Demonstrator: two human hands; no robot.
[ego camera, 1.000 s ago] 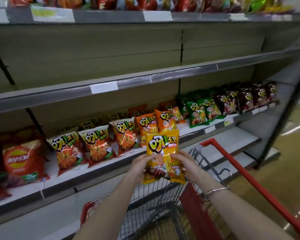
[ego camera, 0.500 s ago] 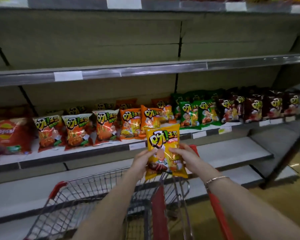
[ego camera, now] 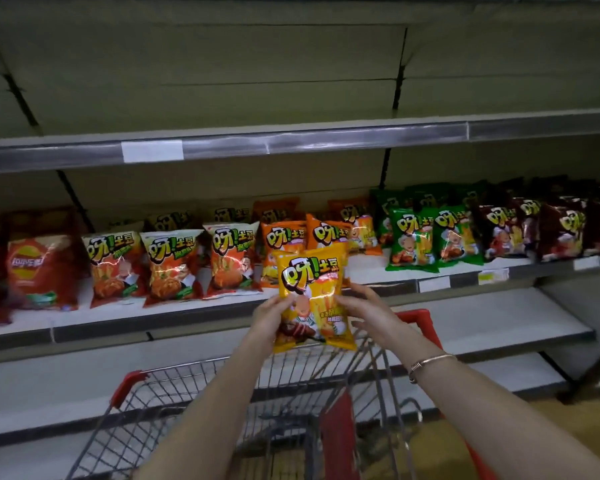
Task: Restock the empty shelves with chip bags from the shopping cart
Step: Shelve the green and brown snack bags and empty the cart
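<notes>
A person is holding a yellow chip bag (ego camera: 312,299) upright in both hands above a red-trimmed wire shopping cart (ego camera: 222,393), just in front of a stocked shelf (ego camera: 187,315). The left hand (ego camera: 269,315) is gripping the bag's left edge, thumb lying on the front, while the right hand (ego camera: 368,311) is pinching its right edge. A thin bracelet (ego camera: 430,363) is circling the right wrist. Orange bags (ego camera: 284,244) are standing directly behind, with red-and-white bags (ego camera: 170,265) lining up to the left and green bags (ego camera: 413,240) and dark brown bags (ego camera: 561,226) to the right.
</notes>
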